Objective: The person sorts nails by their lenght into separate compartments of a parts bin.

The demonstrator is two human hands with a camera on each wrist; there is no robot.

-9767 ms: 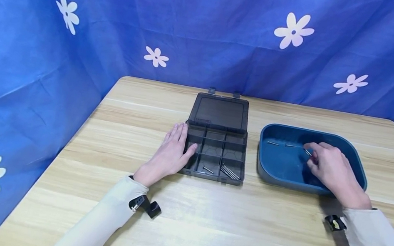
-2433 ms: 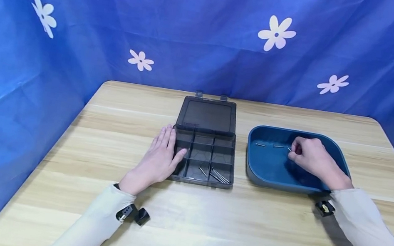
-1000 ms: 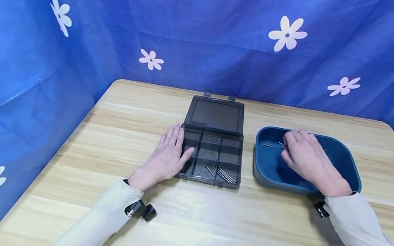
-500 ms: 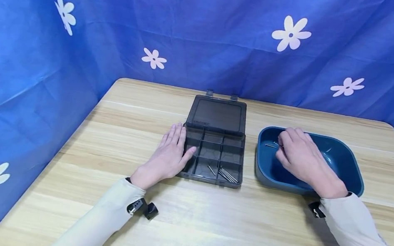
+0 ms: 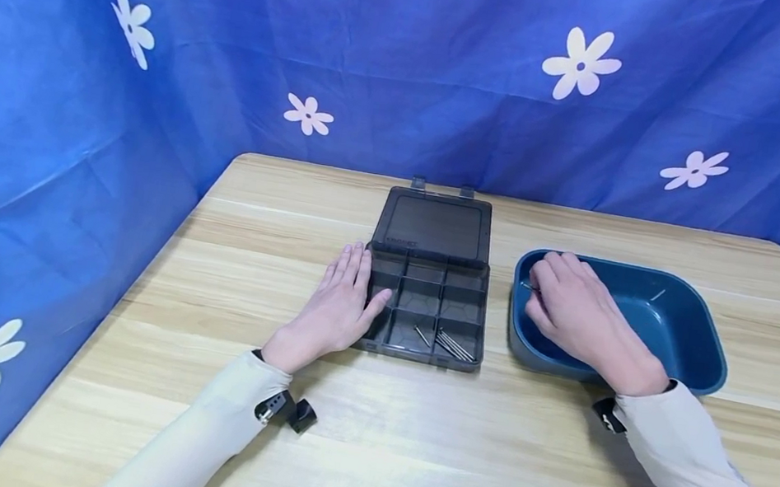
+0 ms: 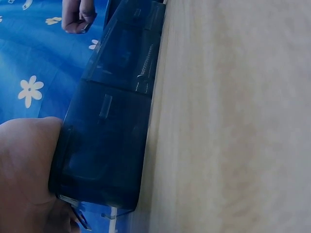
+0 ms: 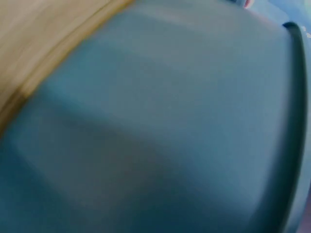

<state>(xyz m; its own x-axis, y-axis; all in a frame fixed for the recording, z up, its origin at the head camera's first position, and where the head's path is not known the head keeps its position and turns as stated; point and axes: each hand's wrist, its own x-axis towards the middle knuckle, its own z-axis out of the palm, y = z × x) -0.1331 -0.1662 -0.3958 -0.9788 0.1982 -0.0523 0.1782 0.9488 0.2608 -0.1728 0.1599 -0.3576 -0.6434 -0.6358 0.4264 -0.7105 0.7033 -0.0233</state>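
Leftward across the tray (image 5: 687, 364) slid the right hand (image 5: 578, 316) (grip unclear) on the wooden table (image 5: 406, 446).

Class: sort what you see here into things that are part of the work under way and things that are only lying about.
Part of the work: organiser box, nails in it, blue tub, nail at the right hand, left hand.

Only about: table, flowered cloth.
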